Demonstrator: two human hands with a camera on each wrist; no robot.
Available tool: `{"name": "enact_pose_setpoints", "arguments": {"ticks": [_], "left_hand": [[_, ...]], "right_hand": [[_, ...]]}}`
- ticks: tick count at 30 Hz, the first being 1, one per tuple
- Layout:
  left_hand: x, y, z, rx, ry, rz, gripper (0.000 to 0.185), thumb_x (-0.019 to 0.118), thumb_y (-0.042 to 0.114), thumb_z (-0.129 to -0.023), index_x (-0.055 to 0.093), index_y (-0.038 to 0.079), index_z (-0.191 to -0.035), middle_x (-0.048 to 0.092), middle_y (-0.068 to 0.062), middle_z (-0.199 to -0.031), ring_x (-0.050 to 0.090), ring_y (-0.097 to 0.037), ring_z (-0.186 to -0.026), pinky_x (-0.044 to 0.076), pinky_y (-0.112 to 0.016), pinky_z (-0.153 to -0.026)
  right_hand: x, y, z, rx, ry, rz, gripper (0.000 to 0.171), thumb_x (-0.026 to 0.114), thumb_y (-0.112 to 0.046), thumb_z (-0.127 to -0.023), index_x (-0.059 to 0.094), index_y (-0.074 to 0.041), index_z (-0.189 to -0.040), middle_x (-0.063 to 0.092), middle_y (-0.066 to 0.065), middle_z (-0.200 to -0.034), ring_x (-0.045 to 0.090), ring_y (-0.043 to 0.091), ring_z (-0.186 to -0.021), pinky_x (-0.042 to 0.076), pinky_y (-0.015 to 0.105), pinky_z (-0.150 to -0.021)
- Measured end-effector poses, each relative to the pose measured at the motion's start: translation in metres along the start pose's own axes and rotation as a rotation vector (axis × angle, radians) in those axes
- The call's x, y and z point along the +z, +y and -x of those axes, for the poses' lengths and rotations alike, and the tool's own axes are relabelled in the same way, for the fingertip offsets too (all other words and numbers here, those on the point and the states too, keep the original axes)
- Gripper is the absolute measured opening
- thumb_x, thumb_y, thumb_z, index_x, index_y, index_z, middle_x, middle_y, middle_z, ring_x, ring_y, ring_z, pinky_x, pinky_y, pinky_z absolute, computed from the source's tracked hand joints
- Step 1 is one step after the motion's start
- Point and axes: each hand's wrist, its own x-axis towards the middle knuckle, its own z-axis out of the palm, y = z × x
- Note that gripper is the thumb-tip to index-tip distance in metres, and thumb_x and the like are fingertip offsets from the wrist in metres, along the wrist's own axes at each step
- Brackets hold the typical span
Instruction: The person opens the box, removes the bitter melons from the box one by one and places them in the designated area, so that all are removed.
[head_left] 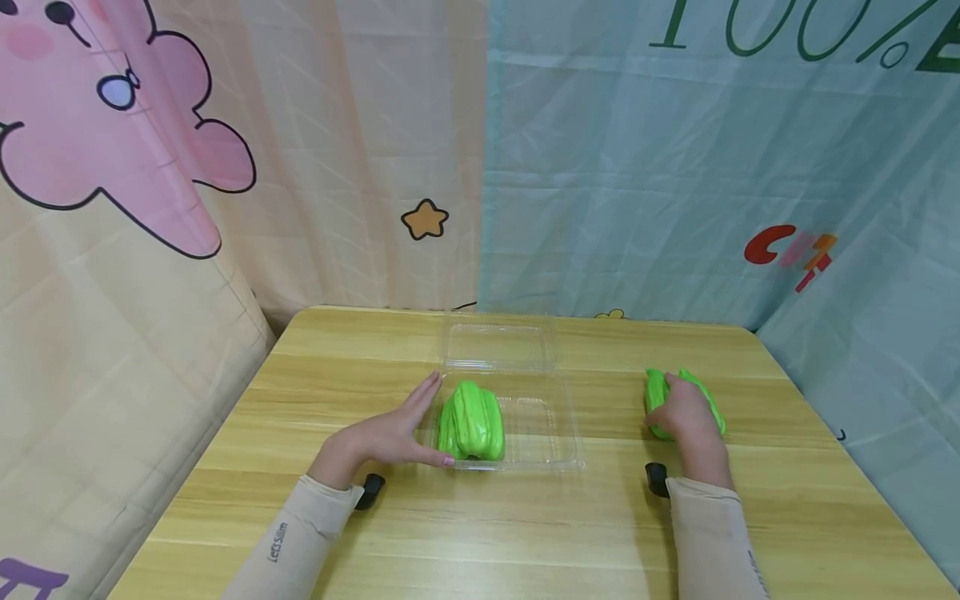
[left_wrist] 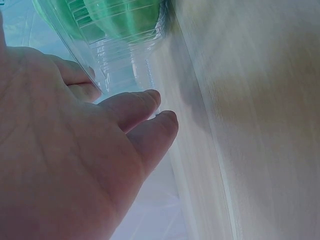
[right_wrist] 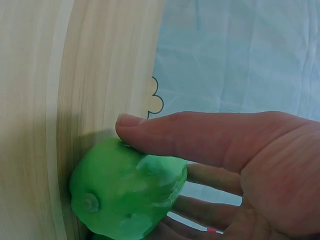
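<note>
A clear plastic clamshell box [head_left: 536,425] lies with its lid [head_left: 497,346] folded back on the table. Its left half holds a glossy, bright green ridged fruit [head_left: 471,421]. My left hand [head_left: 390,433] spreads around the box's left side, thumb by the front rim and fingers by the back left. In the left wrist view, the fingers extend straight close to the clear wall. Over to the right, my right hand [head_left: 684,412] grips another green fruit [right_wrist: 125,190] with a small round stem nub. The thumb lies along one side, the other fingers partly hidden behind it.
The light wooden table [head_left: 465,533] ends at a straight back edge. Printed curtains [head_left: 360,150] hang behind it and along both sides. Black camera mounts [head_left: 370,492] show beside both wrists.
</note>
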Motion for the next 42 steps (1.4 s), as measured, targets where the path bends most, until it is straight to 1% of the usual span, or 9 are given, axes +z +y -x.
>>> {"name": "enact_pose_setpoints", "arguments": {"ticks": [4,7,10,14,19,26,31,36,42], "left_hand": [[0.000,0.000,-0.001,0.004,0.000,0.002,0.132,0.083,0.050,-0.081,-0.014,0.011,-0.160,-0.020,-0.009,-0.166,-0.004,-0.032,-0.151,0.016,-0.051,-0.119],[-0.001,0.000,0.000,0.000,-0.002,-0.001,0.132,0.083,0.051,-0.080,-0.015,0.012,-0.160,-0.020,-0.008,-0.166,-0.005,-0.031,-0.151,0.016,-0.050,-0.119],[-0.001,0.001,0.000,0.012,0.002,0.001,0.132,0.082,0.053,-0.080,-0.013,0.010,-0.160,-0.019,-0.011,-0.166,-0.005,-0.034,-0.151,0.016,-0.052,-0.119],[-0.001,0.002,0.000,0.012,0.001,0.001,0.132,0.082,0.054,-0.080,-0.013,0.009,-0.160,-0.018,-0.011,-0.166,-0.005,-0.034,-0.151,0.015,-0.052,-0.119],[-0.001,0.001,0.000,0.004,0.002,-0.002,0.132,0.082,0.053,-0.080,-0.013,0.011,-0.160,-0.019,-0.010,-0.166,-0.004,-0.032,-0.151,0.016,-0.051,-0.119],[0.000,0.000,0.000,-0.001,0.000,0.005,0.132,0.083,0.051,-0.080,-0.014,0.011,-0.160,-0.019,-0.009,-0.166,-0.005,-0.031,-0.151,0.015,-0.050,-0.119],[0.000,-0.002,0.000,0.000,0.001,0.004,0.132,0.082,0.052,-0.080,-0.014,0.011,-0.160,-0.019,-0.009,-0.166,-0.005,-0.032,-0.151,0.016,-0.051,-0.119],[0.000,-0.001,0.000,-0.010,-0.003,-0.008,0.134,0.081,0.057,-0.079,-0.015,0.011,-0.160,-0.019,-0.008,-0.166,-0.004,-0.030,-0.151,0.017,-0.049,-0.119],[-0.001,0.000,0.000,-0.009,-0.005,-0.010,0.134,0.081,0.058,-0.078,-0.015,0.011,-0.160,-0.020,-0.009,-0.166,-0.004,-0.031,-0.151,0.016,-0.049,-0.119]], "right_hand": [[0.000,-0.003,0.001,-0.005,0.014,0.027,0.094,0.080,-0.006,-0.076,0.025,0.021,-0.147,0.036,0.044,-0.141,0.039,0.056,-0.127,0.038,0.061,-0.104],[0.000,-0.003,0.001,-0.023,0.036,0.076,0.089,0.079,-0.006,-0.075,0.029,0.024,-0.142,0.043,0.045,-0.133,0.044,0.056,-0.121,0.041,0.061,-0.101],[0.000,-0.002,0.001,-0.039,0.058,0.119,0.086,0.078,-0.007,-0.073,0.032,0.026,-0.139,0.048,0.046,-0.125,0.049,0.056,-0.114,0.045,0.060,-0.097],[0.000,-0.001,0.000,-0.035,0.068,0.131,0.085,0.078,-0.007,-0.074,0.034,0.025,-0.139,0.047,0.045,-0.127,0.048,0.057,-0.116,0.045,0.060,-0.097],[0.000,-0.004,0.003,-0.039,0.073,0.138,0.086,0.076,-0.006,-0.075,0.030,0.024,-0.142,0.043,0.046,-0.132,0.042,0.059,-0.123,0.041,0.061,-0.102],[-0.001,-0.008,0.004,-0.033,0.084,0.087,0.088,0.074,-0.008,-0.078,0.026,0.022,-0.146,0.031,0.047,-0.142,0.027,0.061,-0.133,0.030,0.064,-0.110],[-0.003,-0.013,0.006,-0.048,0.089,0.020,0.092,0.077,-0.013,-0.083,0.021,0.019,-0.150,0.028,0.046,-0.144,0.028,0.062,-0.132,0.031,0.066,-0.108],[-0.005,-0.018,0.009,-0.081,0.109,-0.034,0.099,0.080,-0.018,-0.083,0.018,0.017,-0.152,0.028,0.044,-0.147,0.029,0.059,-0.133,0.032,0.065,-0.108],[-0.011,-0.024,0.013,-0.112,0.103,-0.100,0.103,0.082,-0.026,-0.085,0.017,0.012,-0.155,0.024,0.040,-0.153,0.024,0.057,-0.138,0.031,0.066,-0.108]]}}
